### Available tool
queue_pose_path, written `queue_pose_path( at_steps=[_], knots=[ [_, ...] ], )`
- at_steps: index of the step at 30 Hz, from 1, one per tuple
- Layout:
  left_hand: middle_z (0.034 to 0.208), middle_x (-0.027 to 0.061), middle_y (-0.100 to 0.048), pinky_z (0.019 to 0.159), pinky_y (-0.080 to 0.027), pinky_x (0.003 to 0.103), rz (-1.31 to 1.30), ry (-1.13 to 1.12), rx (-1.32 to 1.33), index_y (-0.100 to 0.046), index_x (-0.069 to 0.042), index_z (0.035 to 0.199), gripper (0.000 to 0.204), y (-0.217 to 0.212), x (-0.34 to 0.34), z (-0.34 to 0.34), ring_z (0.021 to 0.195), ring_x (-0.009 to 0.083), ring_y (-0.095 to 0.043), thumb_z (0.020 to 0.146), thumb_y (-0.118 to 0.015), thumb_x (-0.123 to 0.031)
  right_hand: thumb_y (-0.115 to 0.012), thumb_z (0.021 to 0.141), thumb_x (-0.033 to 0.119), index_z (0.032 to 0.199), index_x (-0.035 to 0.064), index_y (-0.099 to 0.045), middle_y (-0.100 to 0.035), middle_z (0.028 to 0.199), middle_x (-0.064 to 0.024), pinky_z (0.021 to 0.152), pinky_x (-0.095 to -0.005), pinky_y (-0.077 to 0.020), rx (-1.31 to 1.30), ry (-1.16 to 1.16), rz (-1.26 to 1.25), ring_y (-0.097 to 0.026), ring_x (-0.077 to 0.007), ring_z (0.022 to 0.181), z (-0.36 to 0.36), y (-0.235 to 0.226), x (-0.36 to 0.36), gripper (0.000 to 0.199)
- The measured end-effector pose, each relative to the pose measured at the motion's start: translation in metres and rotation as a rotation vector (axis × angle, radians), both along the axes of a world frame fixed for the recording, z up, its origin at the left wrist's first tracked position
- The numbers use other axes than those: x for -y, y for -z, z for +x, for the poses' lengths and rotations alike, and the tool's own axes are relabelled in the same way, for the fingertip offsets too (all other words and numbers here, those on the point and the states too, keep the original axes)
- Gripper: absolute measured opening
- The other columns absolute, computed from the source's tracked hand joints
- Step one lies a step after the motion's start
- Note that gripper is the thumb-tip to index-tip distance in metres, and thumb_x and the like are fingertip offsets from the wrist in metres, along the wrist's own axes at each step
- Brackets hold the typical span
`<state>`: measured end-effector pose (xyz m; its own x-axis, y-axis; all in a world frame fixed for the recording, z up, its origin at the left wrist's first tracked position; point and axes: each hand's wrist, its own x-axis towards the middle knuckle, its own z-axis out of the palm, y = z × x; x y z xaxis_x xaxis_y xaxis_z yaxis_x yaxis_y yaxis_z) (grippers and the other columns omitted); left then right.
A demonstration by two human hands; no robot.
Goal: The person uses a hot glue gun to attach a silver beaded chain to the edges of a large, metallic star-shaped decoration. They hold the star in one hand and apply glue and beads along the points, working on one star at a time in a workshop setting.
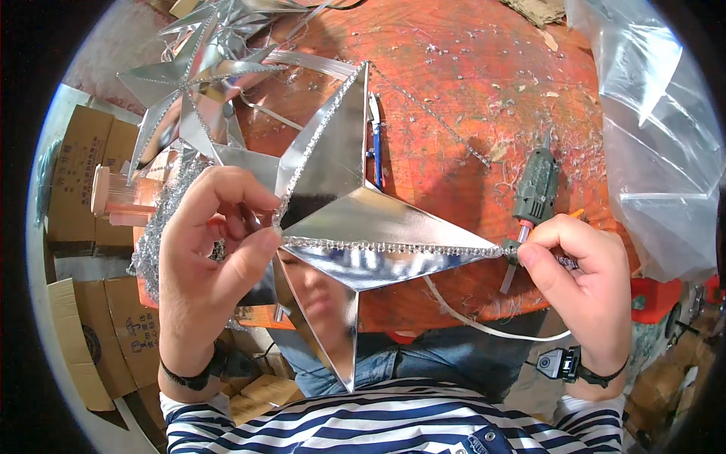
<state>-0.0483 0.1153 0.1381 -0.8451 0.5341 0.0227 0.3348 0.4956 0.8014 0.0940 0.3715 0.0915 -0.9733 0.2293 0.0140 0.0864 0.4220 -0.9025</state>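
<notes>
Your left hand (208, 253) pinches the mirrored star (344, 219) at its centre, steadying it over your lap | your right hand (578, 268) pinches the bead trim (393, 247) taut along 1 ridge | glue gun (535, 189) lies within reach on the red table (469, 98).

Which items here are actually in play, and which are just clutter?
In play:
- mirrored star, held by the left hand
- bead trim along its ridge, end pinched by the right hand
- glue gun, beside the right hand

Lying about:
- finished silver stars
- blue-handled tool
- clear plastic bags
- cardboard boxes
</notes>
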Motion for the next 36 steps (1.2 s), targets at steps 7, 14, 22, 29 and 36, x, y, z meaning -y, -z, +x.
queue_pose_path(
  at_steps=[7,14,22,29,36],
  knots=[
    [0.090,-0.0009,-0.051,0.062,-0.034,0.018,0.009,0.019,-0.002,-0.058,0.000,0.092,0.020,0.0002,0.0014,-0.0016,0.073,0.0053,-0.042,0.074,-0.063,-0.006,-0.063,0.084,0.004,0.077,-0.0009,-0.060,-0.055,0.059,-0.0035,0.048,-0.0231,-0.0365,0.036,-0.004,0.000,-0.049,-0.0064,0.051,-0.0020,-0.0047,0.0007,0.009],
    [0.090,-0.0010,-0.052,0.062,-0.034,0.018,0.029,0.018,0.012,-0.058,-0.001,0.093,0.020,0.0027,0.0028,-0.0022,0.073,0.0048,-0.042,0.074,-0.063,-0.006,-0.064,0.084,0.006,0.077,-0.0005,-0.061,-0.055,0.058,-0.0040,0.047,-0.0235,-0.0365,0.051,0.004,0.003,-0.049,-0.0064,0.051,-0.0033,-0.0033,0.0015,0.010],
    [0.091,-0.0009,-0.052,0.062,-0.034,0.018,0.040,0.017,0.012,-0.058,-0.001,0.093,0.020,0.0039,0.0032,-0.0022,0.073,0.0047,-0.042,0.074,-0.063,-0.005,-0.063,0.085,0.008,0.077,0.0007,-0.061,-0.053,0.056,-0.0046,0.046,-0.0247,-0.0363,0.063,0.009,0.033,-0.048,-0.0077,0.049,-0.0046,-0.0023,0.0027,0.011],
    [0.091,-0.0011,-0.052,0.063,-0.033,0.018,0.068,-0.011,0.032,-0.057,-0.001,0.092,0.020,0.0040,0.0005,0.0000,0.073,0.0051,-0.042,0.074,-0.063,-0.005,-0.063,0.085,0.009,0.075,0.0012,-0.060,-0.053,0.055,-0.0062,0.046,-0.0261,-0.0366,0.085,0.001,0.033,-0.049,-0.0105,0.047,-0.0066,-0.0024,0.0068,0.013],
    [0.091,-0.0012,-0.052,0.064,-0.033,0.018,0.057,-0.063,0.081,-0.057,-0.001,0.092,0.020,0.0003,-0.0029,0.0032,0.074,0.0050,-0.041,0.074,-0.064,-0.007,-0.062,0.086,0.010,0.075,0.0018,-0.059,-0.052,0.053,-0.0065,0.045,-0.0271,-0.0362,0.083,-0.003,0.028,-0.051,-0.0125,0.045,-0.0075,-0.0016,0.0080,0.014]
  ],
)
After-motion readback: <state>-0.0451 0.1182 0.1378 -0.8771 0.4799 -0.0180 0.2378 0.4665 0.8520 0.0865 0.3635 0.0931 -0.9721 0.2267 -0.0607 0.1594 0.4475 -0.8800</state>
